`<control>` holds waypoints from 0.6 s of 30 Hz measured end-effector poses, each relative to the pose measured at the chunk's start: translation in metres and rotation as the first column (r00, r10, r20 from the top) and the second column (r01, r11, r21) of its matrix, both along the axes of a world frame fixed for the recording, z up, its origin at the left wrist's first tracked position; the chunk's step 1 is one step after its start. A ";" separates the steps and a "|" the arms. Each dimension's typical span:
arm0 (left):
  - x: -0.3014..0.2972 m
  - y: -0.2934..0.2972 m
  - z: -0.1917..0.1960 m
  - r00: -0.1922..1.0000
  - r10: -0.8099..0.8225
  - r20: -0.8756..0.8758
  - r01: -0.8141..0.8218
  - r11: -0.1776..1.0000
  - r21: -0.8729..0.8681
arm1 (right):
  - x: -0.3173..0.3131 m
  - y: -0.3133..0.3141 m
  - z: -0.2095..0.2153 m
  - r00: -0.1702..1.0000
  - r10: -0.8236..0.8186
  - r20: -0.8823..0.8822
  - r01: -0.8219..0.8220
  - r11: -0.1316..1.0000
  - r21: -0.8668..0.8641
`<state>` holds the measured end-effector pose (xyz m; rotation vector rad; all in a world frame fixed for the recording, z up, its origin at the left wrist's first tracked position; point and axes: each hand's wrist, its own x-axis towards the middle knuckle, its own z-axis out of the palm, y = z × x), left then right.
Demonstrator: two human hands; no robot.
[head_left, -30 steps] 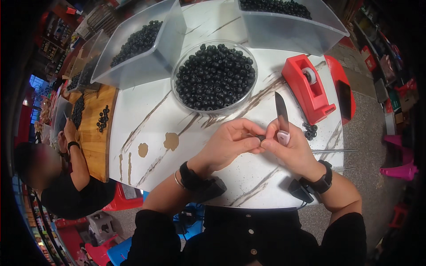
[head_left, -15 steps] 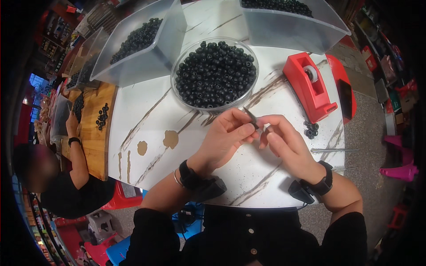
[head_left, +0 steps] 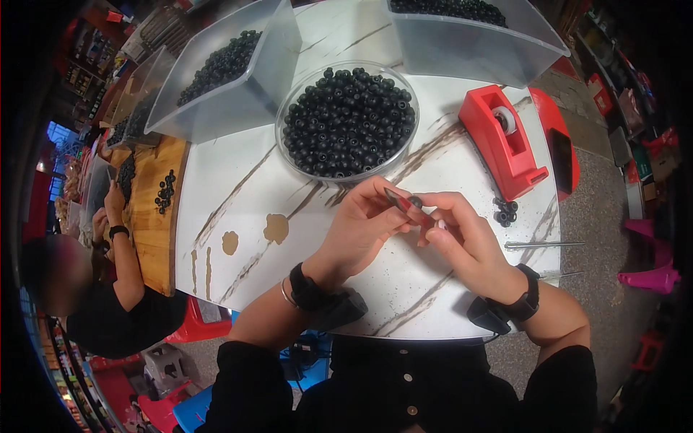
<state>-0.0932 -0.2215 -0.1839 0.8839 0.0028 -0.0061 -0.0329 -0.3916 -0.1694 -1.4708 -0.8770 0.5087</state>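
My left hand (head_left: 366, 224) is closed in a pinch over the table, on a thin, dark, pointed tool (head_left: 394, 197) whose tip sticks up past the fingers. Close by, my right hand (head_left: 468, 234) is closed too, its fingertips meeting the left ones. Between them shows a small black bead (head_left: 415, 202), which the right fingers seem to grip; the fingers partly hide it. Just beyond both hands stands a clear round bowl (head_left: 280, 148) heaped with similar black beads (head_left: 350, 123), several with a visible hole.
Clear bins (head_left: 216, 119) (head_left: 476, 54) of black beads stand at the back. A red tape dispenser (head_left: 498, 144), loose beads (head_left: 505, 211) and metal rods (head_left: 541, 245) lie on the right. Brown patches (head_left: 276, 228) mark the table's left. Another person (head_left: 126, 274) works at a wooden table (head_left: 155, 238).
The fingers of both hands have shifted, and the black bead now shows between them. The dark tool has tilted to the left. The other person's second hand has come into view.
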 end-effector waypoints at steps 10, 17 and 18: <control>0.000 0.000 0.001 1.000 -0.020 0.001 0.020 1.000 -0.021 | 0.000 0.000 0.001 1.000 0.000 -0.009 0.000 1.000 -0.007; 0.000 0.001 0.000 1.000 -0.027 -0.011 0.027 1.000 -0.010 | 0.001 -0.002 0.002 1.000 0.008 0.028 -0.008 1.000 -0.011; 0.000 0.001 0.000 0.999 -0.034 -0.015 0.034 0.999 -0.001 | 0.001 -0.002 0.003 1.000 0.011 0.026 -0.011 1.000 -0.028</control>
